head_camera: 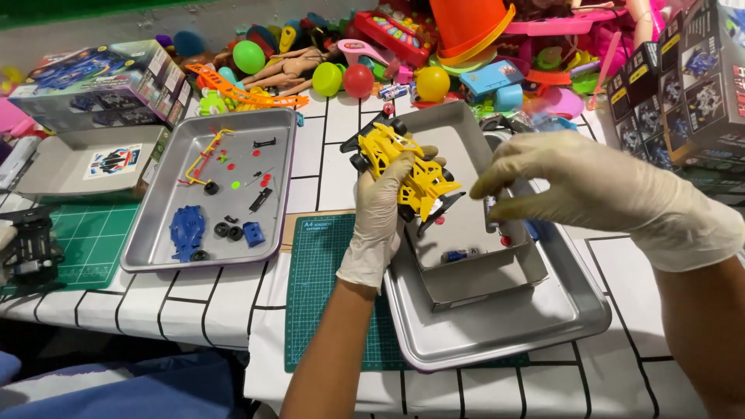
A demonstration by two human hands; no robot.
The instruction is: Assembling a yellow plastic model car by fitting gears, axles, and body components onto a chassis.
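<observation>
Left hand (pixel 378 221) gripping yellow toy car (pixel 403 171), right hand (pixel 574 190) fingertips pinched together over grey box (pixel 473 233) – steel tray (pixel 504 326) rim beneath

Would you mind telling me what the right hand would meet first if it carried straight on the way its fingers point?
Probably the yellow toy car held in the left hand. The right hand points leftward over the grey box, fingertips already close to the car, though depth is unclear.

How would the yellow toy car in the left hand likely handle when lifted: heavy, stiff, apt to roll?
The yellow car looks like thin moulded plastic, so it is probably light; the left hand holds it up alone. Its shell keeps its shape in that grip, so it is likely stiff, though the slim struts may snap. Black wheels show, so it would probably roll if set on the tray.
</observation>
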